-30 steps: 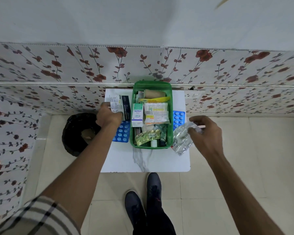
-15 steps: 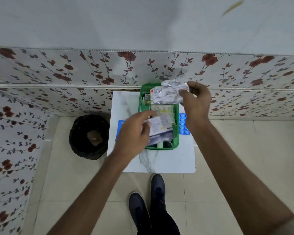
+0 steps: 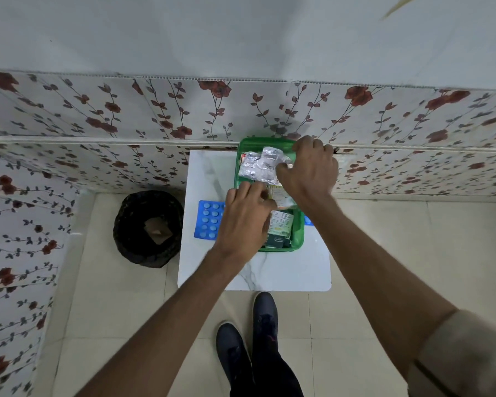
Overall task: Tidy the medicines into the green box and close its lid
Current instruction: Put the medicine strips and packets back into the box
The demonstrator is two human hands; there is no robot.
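Note:
The green box (image 3: 298, 242) stands open on a small white marble table (image 3: 255, 273), its far end against the wall, with several medicine packs inside. My right hand (image 3: 309, 170) is over the box's far end, fingers pinched on a bundle of silver foil strips (image 3: 258, 167) lying across the contents. My left hand (image 3: 244, 222) is over the box's left side, its thumb and fingers on a white-and-dark medicine pack (image 3: 281, 224) low in the near half. A blue blister sheet (image 3: 208, 219) lies on the table left of the box. A corner of another blue sheet (image 3: 308, 221) shows on the right.
A black bin (image 3: 148, 227) with a brown scrap inside stands on the floor left of the table. Floral wall panels run behind and to the left. My dark shoes (image 3: 264, 316) are just below the table's near edge on the tiled floor.
My left hand carried the medicine pack from the table's left side into the box. My right hand lifted the foil strips from the right and lowered them onto the box's far end.

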